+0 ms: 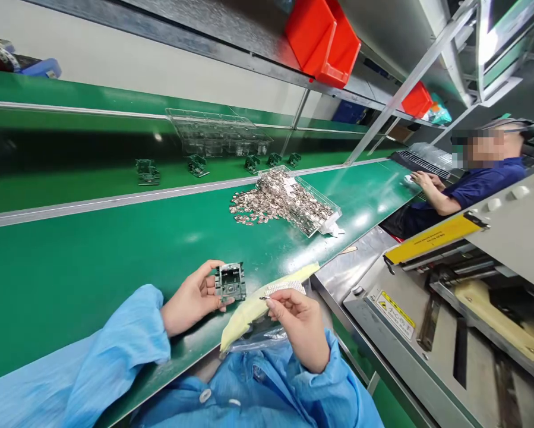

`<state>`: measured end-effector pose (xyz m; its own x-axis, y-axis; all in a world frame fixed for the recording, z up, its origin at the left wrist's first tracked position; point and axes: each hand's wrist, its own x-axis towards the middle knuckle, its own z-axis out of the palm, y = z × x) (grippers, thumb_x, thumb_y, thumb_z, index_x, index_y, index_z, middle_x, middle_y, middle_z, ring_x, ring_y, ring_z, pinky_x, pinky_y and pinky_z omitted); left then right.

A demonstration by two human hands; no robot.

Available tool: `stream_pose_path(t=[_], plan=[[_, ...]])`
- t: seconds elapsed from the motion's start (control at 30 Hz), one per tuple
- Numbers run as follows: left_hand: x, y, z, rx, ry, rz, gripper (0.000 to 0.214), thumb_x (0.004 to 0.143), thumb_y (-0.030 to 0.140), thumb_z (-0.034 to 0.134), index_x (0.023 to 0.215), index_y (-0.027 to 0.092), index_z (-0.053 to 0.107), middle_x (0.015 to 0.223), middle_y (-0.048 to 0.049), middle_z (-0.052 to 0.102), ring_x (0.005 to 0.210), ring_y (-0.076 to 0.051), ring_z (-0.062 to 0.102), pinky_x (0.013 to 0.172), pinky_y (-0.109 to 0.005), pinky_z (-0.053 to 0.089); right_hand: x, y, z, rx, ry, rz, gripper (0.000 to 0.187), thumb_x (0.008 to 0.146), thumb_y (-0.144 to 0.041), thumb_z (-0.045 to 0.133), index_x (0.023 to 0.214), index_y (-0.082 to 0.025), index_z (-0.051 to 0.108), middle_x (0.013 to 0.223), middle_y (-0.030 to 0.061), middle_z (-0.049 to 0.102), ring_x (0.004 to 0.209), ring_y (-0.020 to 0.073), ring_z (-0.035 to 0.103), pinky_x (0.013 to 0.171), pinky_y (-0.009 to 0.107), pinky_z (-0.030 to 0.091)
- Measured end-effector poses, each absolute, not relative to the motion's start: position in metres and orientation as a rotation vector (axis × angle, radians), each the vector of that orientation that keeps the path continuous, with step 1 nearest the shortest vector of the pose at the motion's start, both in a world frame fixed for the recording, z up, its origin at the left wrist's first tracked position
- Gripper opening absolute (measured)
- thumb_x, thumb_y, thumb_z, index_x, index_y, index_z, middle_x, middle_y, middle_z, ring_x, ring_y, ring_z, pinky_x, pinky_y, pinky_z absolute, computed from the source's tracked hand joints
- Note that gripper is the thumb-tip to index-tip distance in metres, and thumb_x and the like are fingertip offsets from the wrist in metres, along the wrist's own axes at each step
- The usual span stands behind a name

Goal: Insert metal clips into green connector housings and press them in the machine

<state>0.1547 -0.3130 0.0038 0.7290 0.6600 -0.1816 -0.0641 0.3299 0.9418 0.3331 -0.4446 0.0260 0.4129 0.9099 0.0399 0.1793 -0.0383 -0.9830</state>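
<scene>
At lower centre, the left hand (190,302) grips a green circuit-board frame (231,290) between thumb and curled fingers; the right hand (301,324), thumb and forefinger nearly closed, pinches a small dark piece (264,298). Lower right: a machine label (395,314) bears a warning triangle (382,305) and Chinese characters (399,319); print on the yellow bar (436,238) is too small to read.

Lt-blue work smock (267,404), thin-looking fabric w/ lots of creases. L sleeve (115,342) long & baggy, bunched nr the wrist, cuff (157,333) loose; R sleeve (340,380) same colour, also wrinkled, ends approx. at wrist. Front has 2 pale btns (205,395), 1 rounder, 1 seen nearly edge-on. L hand (186,306) & R hand (305,327) bare.
</scene>
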Motion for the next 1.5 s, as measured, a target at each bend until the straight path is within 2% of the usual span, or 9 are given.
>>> stream_pose_path(t=[0.1, 0.2, 0.3, 0.47, 0.67, 0.87, 1.03, 1.2, 1.5], plan=[[0.172, -0.333, 0.009, 1.183, 0.514, 0.503, 0.048, 0.071, 0.021, 0.075, 0.107, 0.021, 0.044, 0.081, 0.0041, 0.064, 0.068, -0.009, 0.064, 0.063, -0.018, 0.053, 0.33, -0.452, 0.029, -1.534, -1.046, 0.609, 0.007, 0.075, -0.026, 0.071, 0.073, -0.02, 0.072, 0.085, 0.0062, 0.062, 0.08, 0.0207, 0.059, 0.071, 0.032, 0.048], [0.179, -0.342, 0.009, 1.26, 0.423, 0.468, 0.041, 0.079, 0.021, 0.069, 0.113, 0.022, 0.046, 0.091, 0.0008, 0.065, 0.079, -0.009, 0.065, 0.071, -0.018, 0.053, 0.325, -0.454, 0.033, -1.592, -1.06, 0.535, 0.006, 0.071, -0.016, 0.07, 0.068, -0.02, 0.072, 0.105, 0.0091, 0.06, 0.102, 0.0252, 0.057, 0.092, 0.039, 0.041], [0.177, -0.344, 0.005, 1.333, 0.387, 0.436, 0.039, 0.084, 0.022, 0.063, 0.118, 0.022, 0.044, 0.097, -0.002, 0.065, 0.08, -0.01, 0.065, 0.072, -0.018, 0.053, 0.321, -0.454, 0.032, -1.626, -1.068, 0.564, 0.012, 0.069, -0.009, 0.066, 0.066, -0.02, 0.07, 0.115, 0.01, 0.058, 0.111, 0.0263, 0.054, 0.097, 0.04, 0.037], [0.172, -0.342, 0.001, 1.487, 0.321, 0.437, 0.037, 0.088, 0.023, 0.056, 0.123, 0.023, 0.043, 0.103, -0.0049, 0.066, 0.086, -0.013, 0.067, 0.077, -0.022, 0.053, 0.316, -0.451, 0.026, -1.643, -1.073, 0.584, 0.009, 0.074, -0.016, 0.068, 0.065, -0.019, 0.069, 0.113, 0.0108, 0.057, 0.108, 0.0261, 0.054, 0.094, 0.04, 0.039], [0.171, -0.343, 0.006, 1.658, 0.327, 0.491, 0.029, 0.092, 0.022, 0.046, 0.121, 0.022, 0.042, 0.088, -0.0016, 0.068, 0.084, -0.013, 0.068, 0.072, -0.02, 0.052, 0.311, -0.449, 0.025, -1.641, -1.041, 0.576, 0.011, 0.074, -0.018, 0.066, 0.063, -0.019, 0.065, 0.102, 0.0095, 0.059, 0.099, 0.0245, 0.057, 0.087, 0.038, 0.043], [0.171, -0.351, 0.004, 1.643, 0.467, 0.559, 0.028, 0.09, 0.025, 0.049, 0.118, 0.021, 0.044, 0.088, -0.0021, 0.067, 0.075, -0.013, 0.066, 0.066, -0.02, 0.052, 0.302, -0.446, 0.02, -1.52, -0.85, 0.67, 0.009, 0.077, -0.022, 0.064, 0.069, -0.019, 0.065, 0.084, 0.0056, 0.06, 0.074, 0.0176, 0.058, 0.063, 0.028, 0.048], [0.17, -0.356, 0.003, 1.569, 0.567, 0.59, 0.029, 0.089, 0.03, 0.053, 0.115, 0.021, 0.047, 0.081, -0.001, 0.066, 0.068, -0.012, 0.063, 0.06, -0.019, 0.05, 0.295, -0.441, 0.018, -1.382, -0.686, 0.74, 0.008, 0.072, -0.023, 0.07, 0.069, -0.019, 0.065, 0.085, 0.0047, 0.061, 0.066, 0.0147, 0.058, 0.057, 0.025, 0.05], [0.171, -0.356, 0.006, 1.542, 0.594, 0.603, 0.028, 0.086, 0.029, 0.056, 0.113, 0.02, 0.051, 0.077, -0.0005, 0.065, 0.066, -0.013, 0.062, 0.058, -0.019, 0.049, 0.294, -0.437, 0.017, -1.305, -0.565, 0.862, 0.016, 0.067, -0.026, 0.075, 0.064, -0.019, 0.061, 0.073, 0.0031, 0.063, 0.063, 0.0155, 0.057, 0.056, 0.026, 0.049], [0.173, -0.361, 0.012, 1.566, 0.65, 0.599, 0.027, 0.082, 0.023, 0.055, 0.109, 0.02, 0.055, 0.077, -0.0008, 0.066, 0.068, -0.014, 0.063, 0.06, -0.019, 0.051, 0.291, -0.441, 0.007, -1.26, -0.345, 0.926, 0.036, 0.056, -0.021, 0.083, 0.065, -0.02, 0.048, 0.063, -0.0052, 0.053, 0.059, 0.0102, 0.047, 0.056, 0.02, 0.038]])
